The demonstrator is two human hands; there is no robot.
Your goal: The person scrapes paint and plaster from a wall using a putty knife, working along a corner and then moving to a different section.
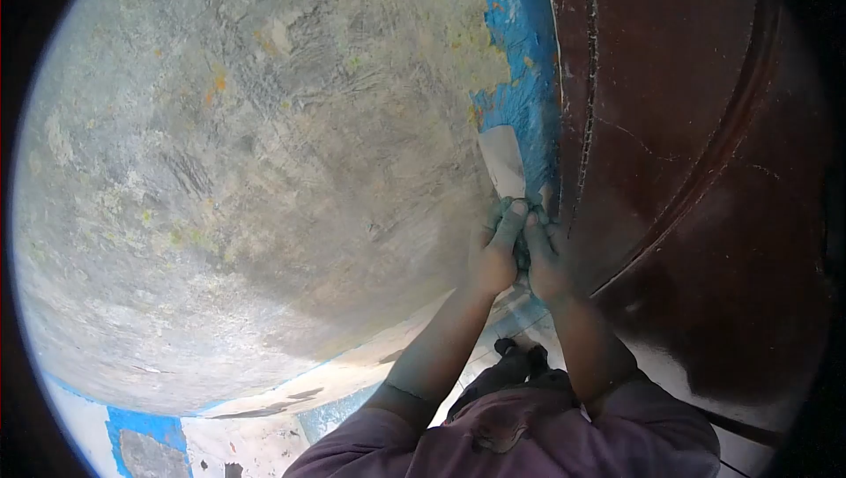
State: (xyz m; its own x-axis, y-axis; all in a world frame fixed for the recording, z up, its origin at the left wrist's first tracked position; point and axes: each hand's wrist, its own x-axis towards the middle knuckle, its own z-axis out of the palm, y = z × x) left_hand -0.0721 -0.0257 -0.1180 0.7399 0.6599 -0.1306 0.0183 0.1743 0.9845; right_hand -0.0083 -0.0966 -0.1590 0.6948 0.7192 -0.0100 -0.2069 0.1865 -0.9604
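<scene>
Both of my hands are closed together around the handle of a scraper [504,161], whose wide flat blade points up and away from me. My left hand [500,244] grips from the left, with its thumb along the top of the handle. Against it, my right hand [542,249] grips from the right; the handle is mostly hidden by the fingers. The blade lies against the wall at the edge of a strip of blue paint [526,64]. Left of that strip, the wall [264,125] is bare, rough grey with small yellow and orange specks.
A dark brown door or panel [679,81] with raised trim rises close on the right, beside the blue strip. Low on the left is a white wall with a blue-edged grey patch [154,452]. My feet [520,348] stand on a light floor.
</scene>
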